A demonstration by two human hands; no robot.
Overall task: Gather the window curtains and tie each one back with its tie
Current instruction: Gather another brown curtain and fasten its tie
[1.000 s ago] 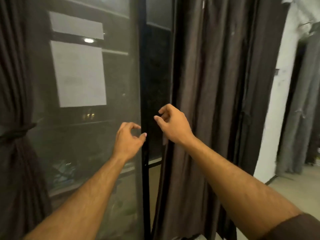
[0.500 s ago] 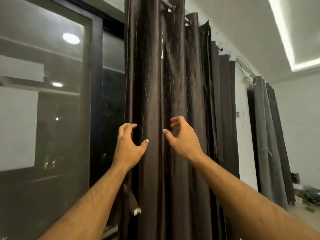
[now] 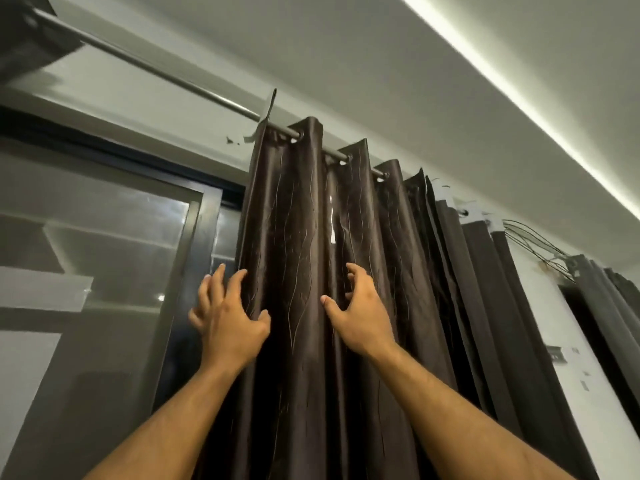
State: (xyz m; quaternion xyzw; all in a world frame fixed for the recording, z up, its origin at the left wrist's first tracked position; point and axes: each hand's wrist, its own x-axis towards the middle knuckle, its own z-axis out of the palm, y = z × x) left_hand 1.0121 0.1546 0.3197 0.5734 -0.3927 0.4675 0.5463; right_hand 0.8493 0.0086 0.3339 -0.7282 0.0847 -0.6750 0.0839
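Note:
A dark brown curtain [image 3: 301, 258] hangs in folds by eyelets from a metal rod [image 3: 166, 74], bunched to the right of the window. My left hand [image 3: 230, 323] is raised at the curtain's left edge, fingers spread, fingertips touching the fabric. My right hand [image 3: 362, 315] rests against a fold further right, fingers curled into the cloth without a closed grip. No tie is in view.
A dark-framed window [image 3: 194, 271] with glass stands to the left. A second grey curtain [image 3: 609, 306] hangs at the far right beside loose wires [image 3: 533, 240]. The ceiling carries a lit strip [image 3: 519, 95].
The view has tilted upward from mid-window to the curtain rod. Both hands have moved from the window frame onto the right curtain and risen along its folds.

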